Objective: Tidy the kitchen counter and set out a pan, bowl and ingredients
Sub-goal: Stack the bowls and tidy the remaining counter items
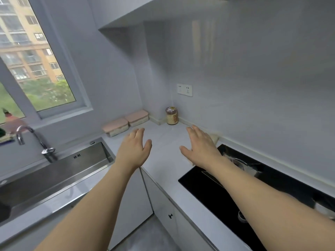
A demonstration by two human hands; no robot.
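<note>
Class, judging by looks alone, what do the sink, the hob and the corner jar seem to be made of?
Sink: probably brushed stainless steel, grey with a dull streaked sheen.
Hob: likely black glass, glossy and mirror-like.
Jar: perhaps clear glass or plastic, pale contents showing; too blurred to settle.

Soft, even daylight enters through the window (pixel 36 66) at ten o'clock, leaving the grey wall (pixel 253 78) flat and mildly dim, with only a faint pale sheen at one o'clock. Shadows are weak: a soft one lies under the overhead cabinet (pixel 126 13) at twelve o'clock. The black cooktop (pixel 226 196) at four o'clock carries small white reflections. Wide-angle distortion bends the straight lines toward the edges (the window frame leans strongly). The whole picture is slightly soft, and detail smears in the corners.
</note>
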